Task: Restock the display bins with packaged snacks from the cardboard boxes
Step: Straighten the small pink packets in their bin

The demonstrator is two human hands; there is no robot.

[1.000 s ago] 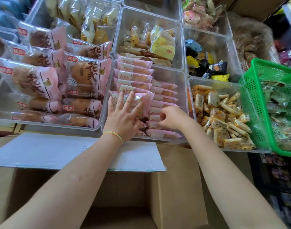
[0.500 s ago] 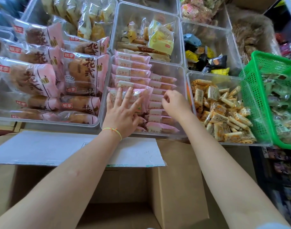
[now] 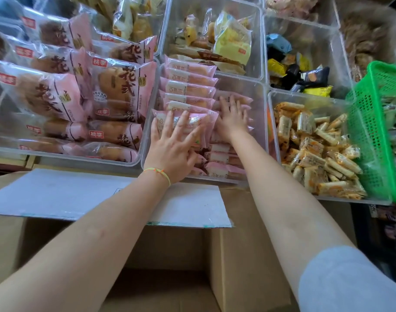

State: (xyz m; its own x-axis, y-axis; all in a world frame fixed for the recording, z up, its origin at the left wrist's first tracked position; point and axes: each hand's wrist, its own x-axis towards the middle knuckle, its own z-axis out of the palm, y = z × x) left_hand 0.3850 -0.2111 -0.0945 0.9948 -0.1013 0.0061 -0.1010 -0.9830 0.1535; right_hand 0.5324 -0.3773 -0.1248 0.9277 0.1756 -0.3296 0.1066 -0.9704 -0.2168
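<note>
Rows of small pink snack packs (image 3: 189,85) fill a clear display bin (image 3: 261,122) in the middle. My left hand (image 3: 173,146), fingers spread and straight, presses flat on the front pack of the left row. My right hand (image 3: 232,118) lies flat with straight fingers on the packs of the right row, further back in the same bin. An open cardboard box (image 3: 244,255) stands below my arms, its inside dark and its contents hidden.
A bin of large pink bread bags (image 3: 64,95) sits left. To the right is a bin of orange-and-white snack bars (image 3: 316,152), then a green plastic basket (image 3: 375,136). More clear bins of mixed snacks (image 3: 228,39) stand behind. A white box flap (image 3: 80,194) lies under my left wrist.
My right hand has moved away from the bin's front toward the back of the right row and opened from a curled pose to flat fingers. My left hand stays pressed on the left row.
</note>
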